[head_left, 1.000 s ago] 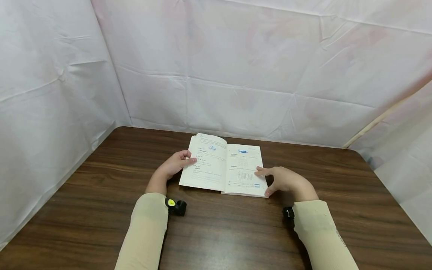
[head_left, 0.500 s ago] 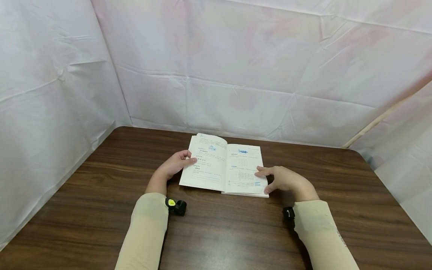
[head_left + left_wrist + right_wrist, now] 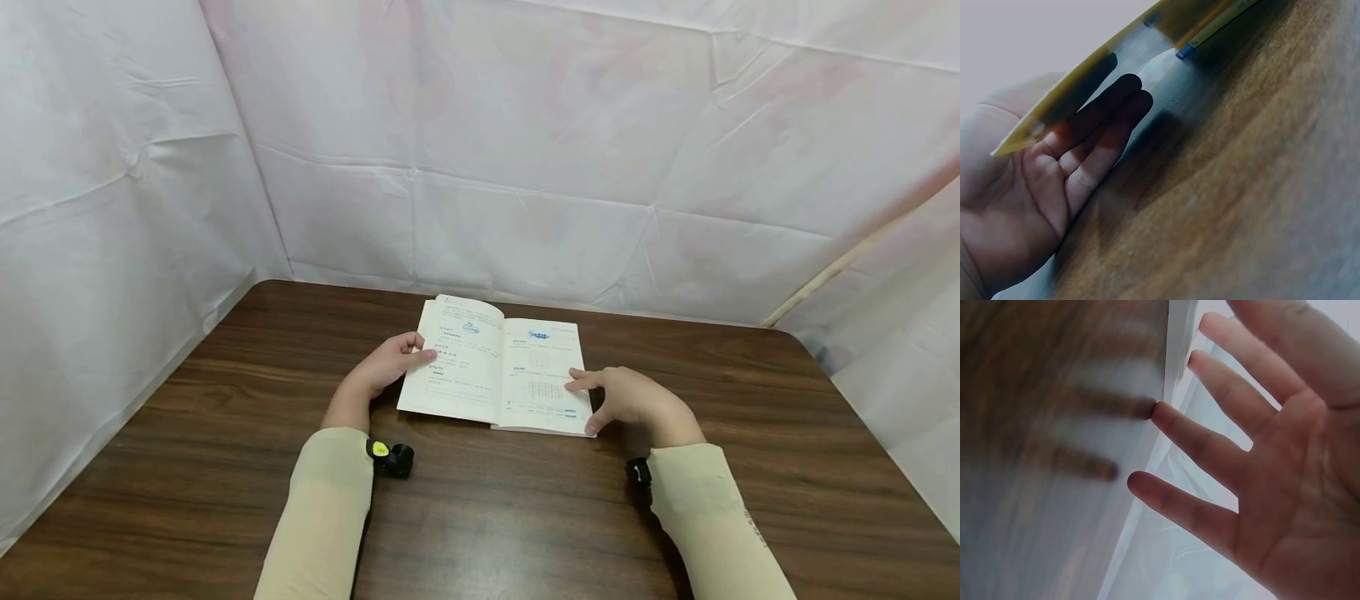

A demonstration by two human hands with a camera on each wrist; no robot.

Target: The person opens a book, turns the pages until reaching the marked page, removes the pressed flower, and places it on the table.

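An open book (image 3: 498, 375) sits near the table's (image 3: 480, 508) far edge, midway between its far corners, flanked by the left hand (image 3: 386, 365) and right hand (image 3: 630, 400). Bare wood runs along the near edge and toward both side edges. White sheeting (image 3: 525, 167) walls off the far, left and right edges.

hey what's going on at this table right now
A person sits at a dark wooden table with an open book lying in front of them. Their left hand holds the book's left edge: the thumb lies on the page and the fingers reach under the yellow cover. The right hand is at the right edge of the book, fingers spread, with a fingertip on the right page near a printed grid. Both arms wear pale long sleeves. White sheeting surrounds the table.
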